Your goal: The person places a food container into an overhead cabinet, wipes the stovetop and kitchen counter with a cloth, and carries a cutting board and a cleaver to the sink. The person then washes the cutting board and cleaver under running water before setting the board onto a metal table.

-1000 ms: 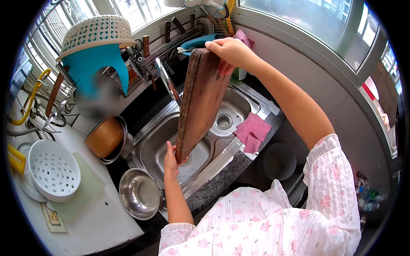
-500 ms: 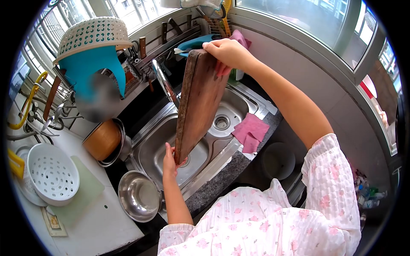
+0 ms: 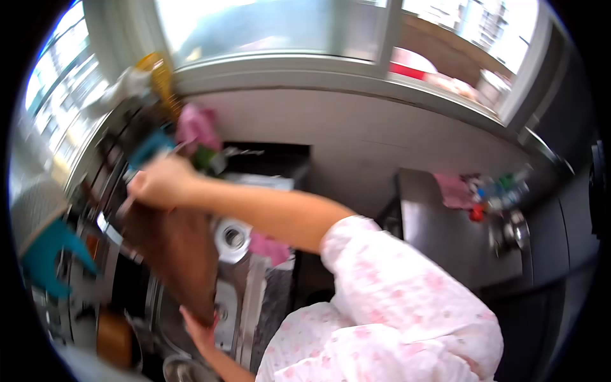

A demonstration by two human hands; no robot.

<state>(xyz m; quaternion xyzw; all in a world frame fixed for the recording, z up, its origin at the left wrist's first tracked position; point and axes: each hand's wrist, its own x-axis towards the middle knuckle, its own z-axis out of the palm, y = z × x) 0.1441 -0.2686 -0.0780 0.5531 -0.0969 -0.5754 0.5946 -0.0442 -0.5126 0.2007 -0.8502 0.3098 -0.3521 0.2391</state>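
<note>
A thick brown wooden cutting board (image 3: 175, 254) is held tilted on edge above the sink (image 3: 226, 318), blurred by motion. My right hand (image 3: 162, 181) is closed on its upper end, with the fingers partly hidden. Down at the lower corner, my left hand (image 3: 200, 331) grips the board from beneath. Behind the board stands the faucet (image 3: 109, 227), partly covered. Beside the small basin's drain (image 3: 233, 237) lies a pink cloth (image 3: 268, 248) on the counter edge.
Left of the sink are a teal holder (image 3: 48, 261) and an orange-brown pot (image 3: 116, 337). A metal bowl (image 3: 181, 369) sits near my left forearm. To the right, a steel counter (image 3: 439, 235) carries bottles (image 3: 506, 191) and metal pots (image 3: 514, 229). Windows (image 3: 273, 28) line the wall.
My view has swung to the right, bringing the steel counter into sight. The cutting board stays in both hands and now leans the other way, showing more of its broad face.
</note>
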